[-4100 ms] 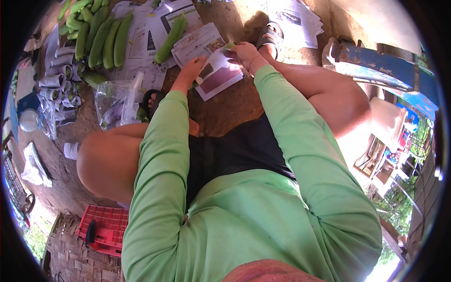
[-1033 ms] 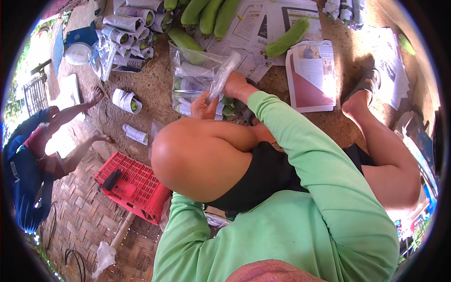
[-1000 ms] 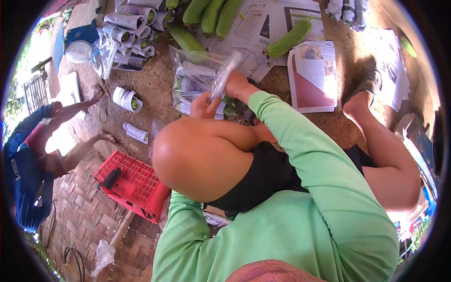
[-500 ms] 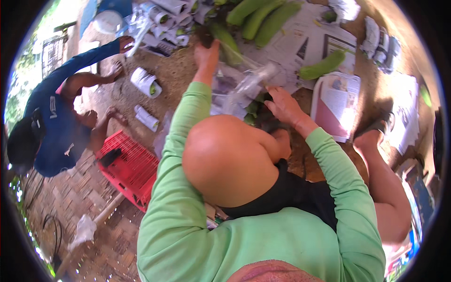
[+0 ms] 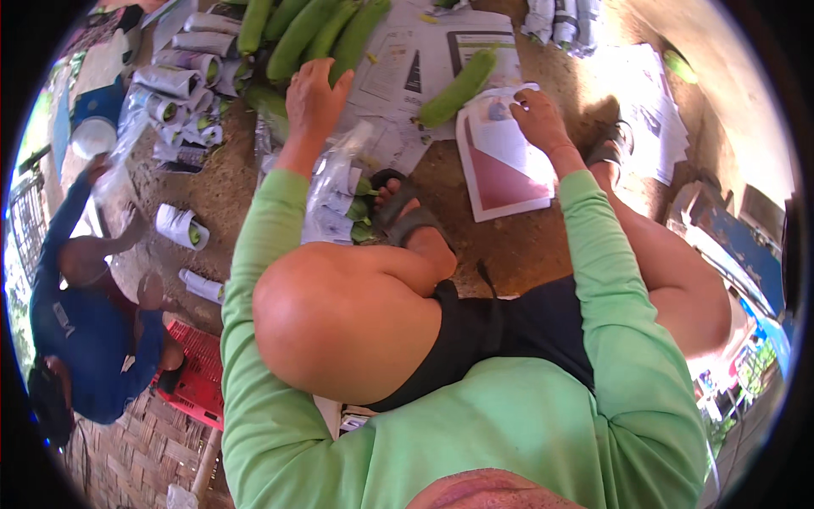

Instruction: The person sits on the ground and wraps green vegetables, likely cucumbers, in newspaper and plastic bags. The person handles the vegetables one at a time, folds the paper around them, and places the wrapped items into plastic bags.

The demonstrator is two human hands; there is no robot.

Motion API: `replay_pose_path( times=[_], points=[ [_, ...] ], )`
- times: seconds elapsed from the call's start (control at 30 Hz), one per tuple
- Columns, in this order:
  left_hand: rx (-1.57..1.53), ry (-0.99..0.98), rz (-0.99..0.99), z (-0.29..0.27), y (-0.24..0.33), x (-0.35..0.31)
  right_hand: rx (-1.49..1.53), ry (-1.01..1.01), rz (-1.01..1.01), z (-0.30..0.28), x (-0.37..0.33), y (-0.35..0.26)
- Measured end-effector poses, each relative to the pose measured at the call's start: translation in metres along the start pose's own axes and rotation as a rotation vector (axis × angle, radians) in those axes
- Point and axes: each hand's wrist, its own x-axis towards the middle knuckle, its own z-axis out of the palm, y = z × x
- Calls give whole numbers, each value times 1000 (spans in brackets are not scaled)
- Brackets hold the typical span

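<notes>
My left hand [image 5: 315, 103], fingers spread, is over the lower ends of several long green gourds [image 5: 297, 44] and holds nothing I can see. Below its wrist lies a clear plastic bag [image 5: 341, 153] with paper-wrapped gourds [image 5: 337, 204], their green ends showing. On the right, my right hand [image 5: 543, 123] is at the top edge of a stack of printed paper sheets [image 5: 511, 182], its bent fingers apart. A single green gourd [image 5: 458, 89] lies just left of that stack, on spread newspaper [image 5: 394, 72].
More paper-wrapped gourds [image 5: 182, 93] are piled at the far left. A co-worker in blue [image 5: 93, 348] crouches there beside a red plastic crate [image 5: 197, 373]. Wrapped rolls [image 5: 566, 21] lie at the far right, near loose paper sheets [image 5: 640, 110]. My sandalled foot [image 5: 411, 216] stands in the middle.
My left hand has come off the plastic bag and up to the gourds. My right hand has moved from beside the bag to the paper stack. The whole view has shifted to the right.
</notes>
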Motion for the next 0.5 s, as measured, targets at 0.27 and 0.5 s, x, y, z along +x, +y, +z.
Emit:
replay_pose_path(
  times=[0.27,0.5],
  points=[
    [301,-276,-167,37,21,12,-70,-135,329,-22,-59,50],
    [-295,-404,-452,22,-4,35,-31,-124,365,19,-85,65]
  ],
)
